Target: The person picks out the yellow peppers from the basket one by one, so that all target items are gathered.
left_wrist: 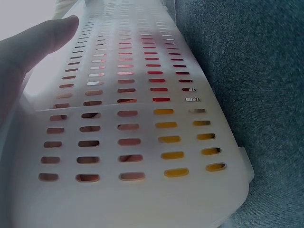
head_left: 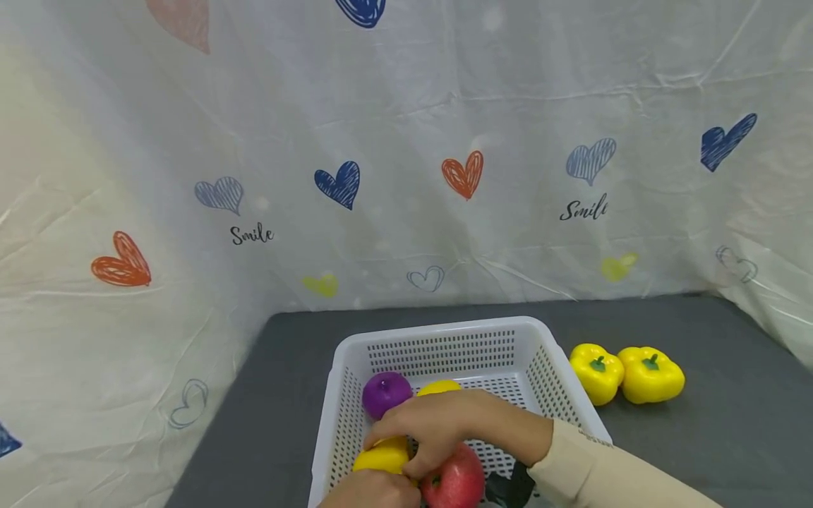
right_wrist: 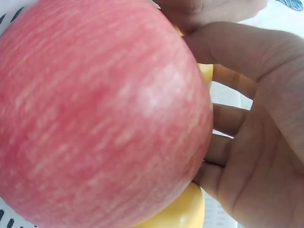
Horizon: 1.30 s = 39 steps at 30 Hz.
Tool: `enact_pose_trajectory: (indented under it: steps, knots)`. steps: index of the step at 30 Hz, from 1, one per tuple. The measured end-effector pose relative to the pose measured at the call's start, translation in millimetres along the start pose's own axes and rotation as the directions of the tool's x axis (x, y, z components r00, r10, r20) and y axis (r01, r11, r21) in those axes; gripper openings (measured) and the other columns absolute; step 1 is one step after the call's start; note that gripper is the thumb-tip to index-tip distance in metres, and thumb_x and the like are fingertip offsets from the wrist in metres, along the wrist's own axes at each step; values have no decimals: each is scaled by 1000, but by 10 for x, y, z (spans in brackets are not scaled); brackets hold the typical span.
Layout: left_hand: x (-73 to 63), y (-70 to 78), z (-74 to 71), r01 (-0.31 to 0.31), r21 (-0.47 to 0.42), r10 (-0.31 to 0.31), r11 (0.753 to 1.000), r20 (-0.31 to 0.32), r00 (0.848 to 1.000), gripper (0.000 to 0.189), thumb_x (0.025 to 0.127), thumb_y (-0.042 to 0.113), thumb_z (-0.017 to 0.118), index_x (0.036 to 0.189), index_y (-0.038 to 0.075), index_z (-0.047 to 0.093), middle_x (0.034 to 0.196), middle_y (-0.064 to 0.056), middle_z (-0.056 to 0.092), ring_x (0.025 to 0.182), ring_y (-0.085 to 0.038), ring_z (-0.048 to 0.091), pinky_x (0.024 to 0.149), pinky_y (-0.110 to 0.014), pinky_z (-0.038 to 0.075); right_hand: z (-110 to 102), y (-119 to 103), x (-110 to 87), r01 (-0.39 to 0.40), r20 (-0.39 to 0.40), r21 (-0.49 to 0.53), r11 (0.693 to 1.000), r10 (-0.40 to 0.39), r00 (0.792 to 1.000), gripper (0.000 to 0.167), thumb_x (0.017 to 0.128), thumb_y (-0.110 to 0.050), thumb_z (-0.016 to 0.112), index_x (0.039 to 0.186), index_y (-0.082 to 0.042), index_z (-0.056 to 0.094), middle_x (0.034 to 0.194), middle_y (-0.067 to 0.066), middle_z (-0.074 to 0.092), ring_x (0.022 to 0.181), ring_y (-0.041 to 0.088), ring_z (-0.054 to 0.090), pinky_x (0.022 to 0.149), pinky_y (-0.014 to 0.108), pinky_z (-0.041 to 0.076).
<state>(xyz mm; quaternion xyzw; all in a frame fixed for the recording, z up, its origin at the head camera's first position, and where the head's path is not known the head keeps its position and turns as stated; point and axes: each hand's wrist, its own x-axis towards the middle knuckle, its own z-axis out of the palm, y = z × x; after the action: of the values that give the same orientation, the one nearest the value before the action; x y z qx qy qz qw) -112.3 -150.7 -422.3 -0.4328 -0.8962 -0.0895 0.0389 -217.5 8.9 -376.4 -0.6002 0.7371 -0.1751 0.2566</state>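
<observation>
My right hand (head_left: 438, 423) reaches into a white slotted plastic basket (head_left: 444, 328). Its thumb and fingers grip a smooth yellow fruit (head_left: 383, 455) near the basket's left side. A red apple (head_left: 454, 480) lies beside that thumb and fills much of the right wrist view. At the bottom of the head view, my left hand (head_left: 375, 490) is close against the same yellow fruit; its fingertips are hidden, and I cannot tell whether they hold it. The left thumb (left_wrist: 57, 35) extends over the basket wall in the left wrist view.
Also in the basket are a round purple item (head_left: 385, 394) and another yellow item (head_left: 440, 386), partly covered by my right hand. Two yellow bell peppers (head_left: 597, 374) stand on the dark grey tabletop (head_left: 730, 437) to the right. A heart-printed white sheet (head_left: 394, 240) hangs behind.
</observation>
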Motion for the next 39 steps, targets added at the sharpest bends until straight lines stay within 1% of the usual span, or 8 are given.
enact_pose_trajectory:
  steps: [5,9,13,20,22,30,34,39]
  knots:
    - [3,19,-35,50,-33,-49,998,44,998,22,82,34,76,69,27,59,59,23,35,48,10,27,50,-6,30,32,21,5,-44,66,86,995,39,997,75,72,-13,85,137,-25,51,112,-17,59,97,-2,55,83,16,46]
    - [8,4,-48,-19,9,18,1000,25,1000,20,81,32,77,72,27,61,61,23,39,51,11,28,52,-5,29,52,52,11,-35,50,92,995,31,998,71,73,-20,87,135,-24,52,114,-16,60,99,-2,55,84,15,45]
    - [7,1,-44,-40,19,40,999,33,999,21,80,31,77,70,26,59,62,22,39,51,11,28,52,-5,28,71,69,33,-3,29,43,999,2,1000,66,75,-25,86,132,-22,54,111,-16,59,97,-3,54,83,13,45]
    - [-2,35,-45,111,-53,-106,992,84,991,29,84,31,73,64,26,52,59,20,34,49,6,30,49,-10,30,59,86,30,16,59,21,1000,-17,998,79,74,-21,86,143,-28,49,119,-15,55,104,-3,48,87,15,42]
    - [-3,39,-45,122,-63,-117,991,75,990,32,85,31,72,62,26,49,58,19,33,48,5,30,48,-11,30,39,84,14,16,80,1,1000,-16,997,80,74,-18,85,145,-30,50,118,-14,53,104,-4,46,86,16,42]
    - [-14,50,-50,132,-63,-127,989,72,989,32,85,31,70,63,26,48,60,19,32,47,4,30,46,-12,28,-77,1,-90,-111,159,4,994,109,981,76,67,-12,81,134,-39,61,104,-14,52,92,-1,48,75,21,46]
    - [-13,60,-41,149,-74,-144,986,68,987,33,87,33,70,63,27,49,59,20,32,45,5,28,45,-12,28,-97,-60,-127,-156,169,-90,984,170,971,61,74,-21,80,129,-40,65,100,-16,53,90,0,47,74,22,43]
    - [-14,57,-21,64,-73,-61,995,32,998,42,91,40,66,59,27,43,57,20,27,45,8,21,40,-12,23,-95,-102,-174,-281,101,-170,945,300,949,42,80,-34,76,122,-38,71,100,-17,57,88,5,49,75,26,43]
